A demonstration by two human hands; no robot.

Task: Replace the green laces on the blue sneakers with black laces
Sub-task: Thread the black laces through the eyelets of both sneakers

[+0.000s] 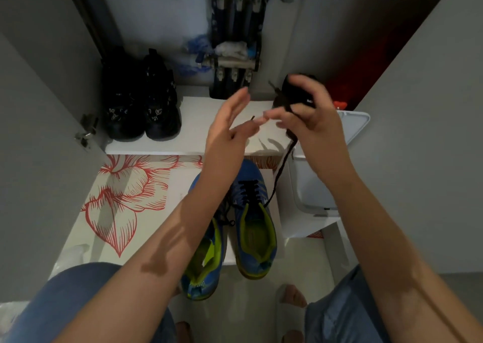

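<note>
Two blue sneakers with lime-green linings stand side by side on a white sheet on the floor. The right sneaker point(254, 212) has a black lace point(278, 175) threaded through its eyelets. My left forearm partly covers the left sneaker point(206, 259). My right hand point(308, 115) is raised above the shoes and grips a bunched part of the black lace, which hangs down to the right sneaker. My left hand point(230, 123) hovers beside it with fingers straight, close to a loose lace tip point(252, 118). No green lace is visible.
A pair of black shoes point(141, 102) stands on the white cabinet shelf point(193, 123). A white lidded bin point(313, 186) sits right of the sneakers. Pipes fill the cabinet's back, an open door with a hinge point(85, 131) is on the left, and a floral floor tile point(122, 196) lies beside the sneakers.
</note>
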